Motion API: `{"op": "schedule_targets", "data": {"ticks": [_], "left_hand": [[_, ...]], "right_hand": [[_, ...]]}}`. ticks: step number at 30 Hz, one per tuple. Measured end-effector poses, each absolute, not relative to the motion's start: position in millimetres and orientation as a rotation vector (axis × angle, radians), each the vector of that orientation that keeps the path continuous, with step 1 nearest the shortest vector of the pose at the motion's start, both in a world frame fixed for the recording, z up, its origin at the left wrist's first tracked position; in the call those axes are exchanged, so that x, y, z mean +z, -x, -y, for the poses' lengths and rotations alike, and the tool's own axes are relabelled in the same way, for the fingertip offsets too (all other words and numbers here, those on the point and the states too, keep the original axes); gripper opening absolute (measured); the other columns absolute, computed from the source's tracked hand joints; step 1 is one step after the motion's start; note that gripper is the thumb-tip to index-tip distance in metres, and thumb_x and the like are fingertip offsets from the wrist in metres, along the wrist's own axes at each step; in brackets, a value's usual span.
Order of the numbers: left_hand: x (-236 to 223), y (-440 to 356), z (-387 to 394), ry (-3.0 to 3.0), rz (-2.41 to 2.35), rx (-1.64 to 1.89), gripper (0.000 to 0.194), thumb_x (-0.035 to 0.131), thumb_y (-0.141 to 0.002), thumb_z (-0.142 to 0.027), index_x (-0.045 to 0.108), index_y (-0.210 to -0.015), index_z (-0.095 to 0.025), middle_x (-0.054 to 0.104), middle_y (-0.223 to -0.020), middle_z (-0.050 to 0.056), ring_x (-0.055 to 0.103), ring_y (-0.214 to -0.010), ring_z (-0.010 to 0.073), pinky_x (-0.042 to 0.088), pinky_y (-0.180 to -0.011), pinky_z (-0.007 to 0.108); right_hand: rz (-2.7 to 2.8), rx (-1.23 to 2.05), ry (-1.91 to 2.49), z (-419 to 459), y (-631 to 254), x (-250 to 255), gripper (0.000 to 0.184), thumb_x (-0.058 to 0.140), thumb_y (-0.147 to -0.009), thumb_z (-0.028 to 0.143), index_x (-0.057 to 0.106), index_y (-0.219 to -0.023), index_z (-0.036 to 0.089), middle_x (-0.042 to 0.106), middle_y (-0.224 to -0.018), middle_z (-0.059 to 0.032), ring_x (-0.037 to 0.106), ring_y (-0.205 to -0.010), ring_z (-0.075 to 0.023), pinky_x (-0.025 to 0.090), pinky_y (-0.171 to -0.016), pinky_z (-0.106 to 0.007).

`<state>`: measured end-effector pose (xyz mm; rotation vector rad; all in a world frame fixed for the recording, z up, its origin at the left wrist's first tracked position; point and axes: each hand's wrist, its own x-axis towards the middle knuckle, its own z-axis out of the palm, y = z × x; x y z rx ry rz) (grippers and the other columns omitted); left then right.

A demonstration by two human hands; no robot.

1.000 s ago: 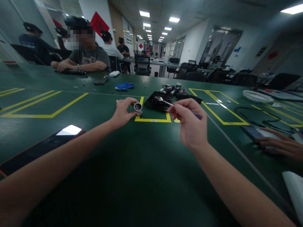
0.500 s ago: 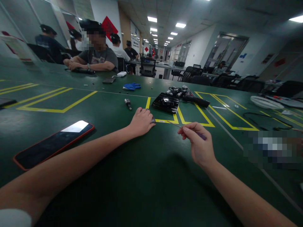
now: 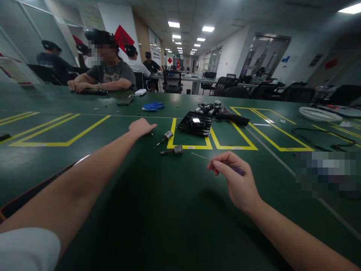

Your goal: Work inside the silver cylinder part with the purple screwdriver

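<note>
My left hand [image 3: 141,128] reaches far out on the table, thumb stretched to the right. It covers most of a small part whose dark tip [image 3: 151,133] shows under the thumb; its other fingers are hidden. Closer in lie two small motor-like parts: a silver cylinder [image 3: 168,134] with a thin shaft pointing down-left, and a grey block [image 3: 178,149] with a shaft to its left. In my right hand [image 3: 235,177] is a thin screwdriver [image 3: 237,170] with a purple handle, held in closed fingers. Its metal tip points left, above the table and right of the grey block.
Behind the parts lie a shiny black bag [image 3: 196,126], bundled black cables [image 3: 210,108] and a blue glove [image 3: 153,106]. A phone [image 3: 36,190] is partly under my left forearm. Yellow tape [image 3: 194,147] marks the green table. A person [image 3: 109,71] sits across it.
My left hand has moved left and away, off the two motor-like parts, which now show, and over the small silver part. My right hand keeps the screwdriver, slightly lower in the picture.
</note>
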<state>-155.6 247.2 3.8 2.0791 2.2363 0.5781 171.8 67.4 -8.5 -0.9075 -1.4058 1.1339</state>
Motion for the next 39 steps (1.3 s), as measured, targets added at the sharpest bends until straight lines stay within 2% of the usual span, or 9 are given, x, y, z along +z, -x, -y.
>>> {"op": "schedule_targets", "data": {"ticks": [3, 6, 11, 14, 19, 25, 31, 35, 39], "left_hand": [[-2.2, 155.0, -246.3, -1.885, -2.382, 0.629, 0.032, 0.064, -0.064, -0.045, 0.057, -0.073, -0.015, 0.065, -0.078, 0.018, 0.061, -0.089, 0.04, 0.047, -0.069, 0.049], [-1.9, 151.4, -231.0, -1.873, -2.357, 0.781, 0.033, 0.061, -0.067, -0.038, 0.056, -0.088, -0.013, 0.065, -0.092, 0.019, 0.06, -0.092, 0.0376, 0.048, -0.072, 0.051], [-3.0, 129.2, -176.2, -2.058, -2.013, 1.039, 0.053, 0.06, -0.072, -0.034, 0.042, -0.119, -0.017, 0.061, -0.111, 0.01, 0.06, -0.1, 0.0218, 0.051, -0.085, 0.036], [-5.8, 106.5, -138.8, -2.118, -1.547, 1.208, 0.047, 0.064, -0.07, -0.031, 0.049, -0.112, -0.017, 0.06, -0.111, 0.009, 0.059, -0.1, 0.0228, 0.05, -0.089, 0.041], [-2.7, 83.0, -108.5, -2.316, -1.332, 1.243, 0.028, 0.064, -0.071, -0.027, 0.056, -0.096, -0.017, 0.059, -0.102, 0.008, 0.058, -0.097, 0.0211, 0.05, -0.088, 0.038], [-1.8, 81.3, -107.4, -2.434, -1.376, 1.251, 0.021, 0.064, -0.071, -0.027, 0.058, -0.091, -0.02, 0.06, -0.098, 0.006, 0.057, -0.095, 0.021, 0.048, -0.089, 0.039], [-6.0, 100.0, -126.8, -2.015, -1.596, 1.318, 0.034, 0.067, -0.07, -0.032, 0.055, -0.1, -0.02, 0.061, -0.101, 0.004, 0.058, -0.094, 0.0208, 0.05, -0.087, 0.039], [1.2, 125.6, -158.5, -1.667, -1.722, 1.479, 0.032, 0.056, -0.081, -0.028, 0.049, -0.109, -0.014, 0.059, -0.112, 0.005, 0.054, -0.1, 0.0173, 0.049, -0.088, 0.035], [10.0, 148.0, -182.0, -1.514, -1.814, 1.408, 0.029, 0.055, -0.085, -0.026, 0.051, -0.109, -0.01, 0.06, -0.107, 0.007, 0.058, -0.09, 0.0172, 0.051, -0.082, 0.037]], "right_hand": [[1.404, 1.121, 0.91, -67.2, -172.7, -9.4, 0.003, 0.061, -0.078, 0.023, 0.062, -0.077, 0.02, 0.064, -0.073, 0.0, 0.055, -0.068, -0.0136, 0.042, -0.061, -0.027], [1.395, 1.128, 0.907, -66.7, -173.7, -8.7, 0.003, 0.06, -0.078, 0.023, 0.062, -0.077, 0.02, 0.064, -0.073, 0.0002, 0.056, -0.069, -0.0136, 0.041, -0.061, -0.027], [1.383, 1.171, 0.89, -63.3, -174.4, -4.7, 0.003, 0.06, -0.078, 0.022, 0.063, -0.078, 0.02, 0.064, -0.074, -0.0004, 0.057, -0.07, -0.0142, 0.042, -0.06, -0.027], [1.374, 1.201, 0.862, -58.8, -174.4, -2.1, 0.002, 0.061, -0.078, 0.021, 0.063, -0.078, 0.02, 0.064, -0.074, 0.0001, 0.058, -0.071, -0.0136, 0.043, -0.06, -0.026], [1.4, 1.22, 0.857, -52.4, -175.2, -1.3, 0.002, 0.061, -0.079, 0.022, 0.063, -0.079, 0.021, 0.065, -0.074, 0.0008, 0.057, -0.071, -0.0133, 0.042, -0.061, -0.026], [1.429, 1.213, 0.88, -53.1, -178.0, -4.9, 0.003, 0.061, -0.079, 0.023, 0.063, -0.079, 0.022, 0.065, -0.074, 0.0, 0.057, -0.071, -0.0143, 0.041, -0.06, -0.026], [1.44, 1.213, 0.876, -52.7, -179.1, -5.2, 0.003, 0.061, -0.079, 0.023, 0.064, -0.079, 0.021, 0.065, -0.075, 0.0, 0.058, -0.071, -0.0144, 0.043, -0.061, -0.027], [1.447, 1.224, 0.867, -52.7, -178.4, -6.0, 0.003, 0.061, -0.079, 0.023, 0.064, -0.08, 0.021, 0.065, -0.075, 0.0002, 0.059, -0.072, -0.0141, 0.043, -0.062, -0.026], [1.459, 1.232, 0.858, -54.1, -178.2, -5.5, 0.003, 0.061, -0.08, 0.022, 0.064, -0.08, 0.022, 0.065, -0.075, 0.0008, 0.059, -0.072, -0.0133, 0.043, -0.063, -0.026]]}}
